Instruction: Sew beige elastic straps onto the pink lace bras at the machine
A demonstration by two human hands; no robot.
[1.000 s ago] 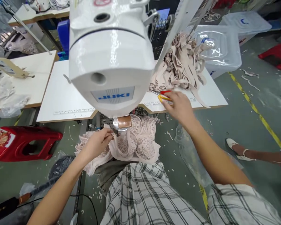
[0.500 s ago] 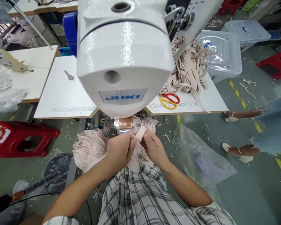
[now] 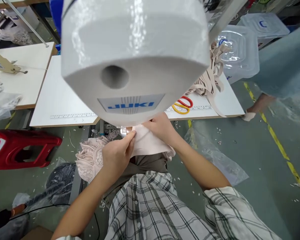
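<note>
My left hand [image 3: 116, 155] pinches the left edge of a pale pink bra [image 3: 150, 143] between thumb and fingers. On the other side, my right hand [image 3: 162, 128] grips the same bra near its upper edge, its fingertips partly hidden by the fabric and machine head. The smooth side of the bra faces me, stretched out between both hands. Its far edge lies at the metal working end of a white JUKI sewing machine [image 3: 135, 80], whose head hides the needle area. Left of my left hand hangs a bunch of pale pink lace bras [image 3: 90, 158].
Scissors [image 3: 182, 106] with red and yellow handles and a heap of beige straps [image 3: 208, 81] lie on the right tabletop [image 3: 227, 103]. A red stool [image 3: 22, 150] stands at left. Lidded plastic bins [image 3: 240, 53] and a walking person [image 3: 287, 63] are at right.
Both hands have moved from holding a narrow strap-like end to holding the bra's spread fabric up under the machine head. My view has come closer to the machine; the passer-by has moved forward.
</note>
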